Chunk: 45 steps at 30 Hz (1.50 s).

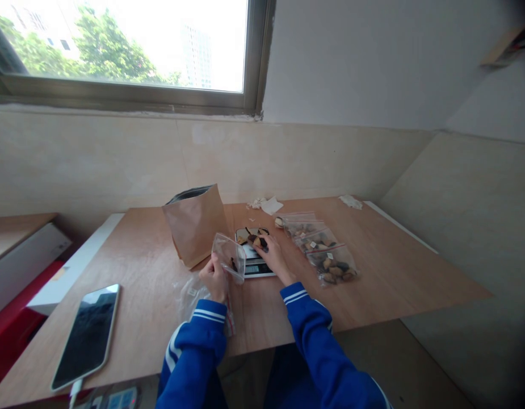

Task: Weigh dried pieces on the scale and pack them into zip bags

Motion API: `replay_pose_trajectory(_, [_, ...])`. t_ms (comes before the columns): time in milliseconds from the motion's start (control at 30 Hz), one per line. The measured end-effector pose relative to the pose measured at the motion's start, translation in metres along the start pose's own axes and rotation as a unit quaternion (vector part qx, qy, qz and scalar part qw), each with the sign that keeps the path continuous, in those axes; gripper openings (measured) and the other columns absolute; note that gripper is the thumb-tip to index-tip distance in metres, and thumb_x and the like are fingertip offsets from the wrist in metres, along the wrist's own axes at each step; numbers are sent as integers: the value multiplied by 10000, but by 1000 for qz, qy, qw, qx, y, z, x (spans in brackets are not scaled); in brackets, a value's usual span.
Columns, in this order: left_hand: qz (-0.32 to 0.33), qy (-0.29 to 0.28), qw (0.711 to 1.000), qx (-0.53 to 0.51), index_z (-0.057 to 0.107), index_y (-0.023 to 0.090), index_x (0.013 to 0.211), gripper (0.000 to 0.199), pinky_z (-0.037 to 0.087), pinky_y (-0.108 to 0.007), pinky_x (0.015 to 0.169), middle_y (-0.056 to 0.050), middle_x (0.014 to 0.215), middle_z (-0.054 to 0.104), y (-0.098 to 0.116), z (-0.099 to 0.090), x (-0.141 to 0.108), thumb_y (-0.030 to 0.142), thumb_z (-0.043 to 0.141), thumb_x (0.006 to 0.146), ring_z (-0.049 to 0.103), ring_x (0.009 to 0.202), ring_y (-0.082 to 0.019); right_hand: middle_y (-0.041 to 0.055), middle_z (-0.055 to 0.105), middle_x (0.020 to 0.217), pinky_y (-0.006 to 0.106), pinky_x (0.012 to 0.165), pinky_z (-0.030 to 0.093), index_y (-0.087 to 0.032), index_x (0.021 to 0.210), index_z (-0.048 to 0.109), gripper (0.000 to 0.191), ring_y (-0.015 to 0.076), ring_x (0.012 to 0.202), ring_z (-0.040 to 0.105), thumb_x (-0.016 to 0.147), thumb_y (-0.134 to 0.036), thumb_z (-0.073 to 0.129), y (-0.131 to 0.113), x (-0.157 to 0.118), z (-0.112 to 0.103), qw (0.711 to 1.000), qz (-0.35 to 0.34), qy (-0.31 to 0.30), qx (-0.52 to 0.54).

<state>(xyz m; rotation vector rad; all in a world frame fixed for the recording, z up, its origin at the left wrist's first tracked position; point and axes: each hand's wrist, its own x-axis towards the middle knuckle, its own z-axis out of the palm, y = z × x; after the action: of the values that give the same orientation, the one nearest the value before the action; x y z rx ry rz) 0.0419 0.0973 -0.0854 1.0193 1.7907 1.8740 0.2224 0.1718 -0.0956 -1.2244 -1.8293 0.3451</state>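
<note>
A small clear plastic bag (229,257) is up in the air over the table. It is see-through and a bit crinkly, and one dark lump (234,264) sits low inside it. The left hand (213,277) grips the bag near its bottom edge. The right hand (276,258) is bent over a flat kitchen scale (254,268), and its fingers touch the brown and black lumps (254,238) on top. I cannot tell if they pinch one.

Just beside the scale lie two full zip bags of lumps (326,253). A brown paper bag (195,226) stands behind the left hand, and a crumpled clear bag (189,295) lies under it. Both sleeves (313,324) are blue with white stripes. A phone (85,338) lies on the wooden table (398,289), and white tissue (271,205) sits at the back.
</note>
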Motion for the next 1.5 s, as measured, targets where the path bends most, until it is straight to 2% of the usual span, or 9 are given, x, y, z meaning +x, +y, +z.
replay_pose_trajectory(133, [-4,-3,1000,18,284,214,452,524,222,-279,486,29,427,293,1,0,0,469,403,894,264,470,-108,107,682,973,340,761,497,-160,1034,608,297,233,872,641,851,-394,592,-20,3,-7,998,44,25,46])
replay_pose_trajectory(333, [0,-5,1000,21,272,219,457,532,225,-275,476,34,432,295,-3,1,1,503,392,892,265,458,-110,69,666,916,295,712,492,-169,970,593,294,201,813,628,830,-426,611,-52,13,-15,987,66,59,137])
replay_pose_trajectory(467, [1,-12,1000,10,286,221,453,528,229,-276,473,35,424,313,-4,1,0,485,408,893,276,448,-109,32,639,837,271,624,486,-176,959,582,319,173,718,603,829,-466,601,-79,14,-19,971,87,3,222])
replay_pose_trajectory(633, [21,-9,1000,12,302,215,446,525,222,-268,475,41,416,300,1,-1,0,486,409,883,271,445,-102,34,659,939,259,661,473,-188,1054,579,342,159,784,609,820,-432,633,-105,8,-20,976,53,-94,188])
replay_pose_trajectory(733, [20,-5,1000,13,296,218,441,533,221,-272,473,42,413,291,2,-1,0,503,401,878,267,440,-101,-6,633,786,247,604,444,-200,1064,577,326,146,682,590,850,-445,604,-110,5,-18,980,49,-107,160])
replay_pose_trajectory(867, [24,-10,1000,11,295,221,448,531,228,-275,476,42,417,305,1,-1,0,513,408,876,272,441,-101,-27,571,666,249,568,431,-191,1059,575,299,144,596,557,926,-447,495,-110,6,-18,986,36,-76,141])
replay_pose_trajectory(1033, [27,-11,1000,10,296,222,446,534,227,-272,473,43,410,306,2,-2,0,506,396,887,279,436,-102,88,643,959,349,828,489,-183,1005,620,243,208,901,597,955,-282,404,-86,11,-12,999,-8,25,20])
replay_pose_trajectory(1267, [28,-9,999,14,315,221,439,531,240,-272,476,35,403,335,-3,-1,0,481,398,894,293,434,-107,174,516,1324,478,1033,380,-174,1270,577,371,294,1251,446,906,-220,521,-44,8,27,983,-46,-82,-157])
replay_pose_trajectory(1500, [30,-17,999,33,346,218,426,547,254,-277,481,23,394,367,-4,-1,1,503,373,892,317,428,-113,155,601,1113,427,911,426,-165,1163,634,288,283,1038,507,922,-198,481,-41,11,40,980,-22,-81,-181])
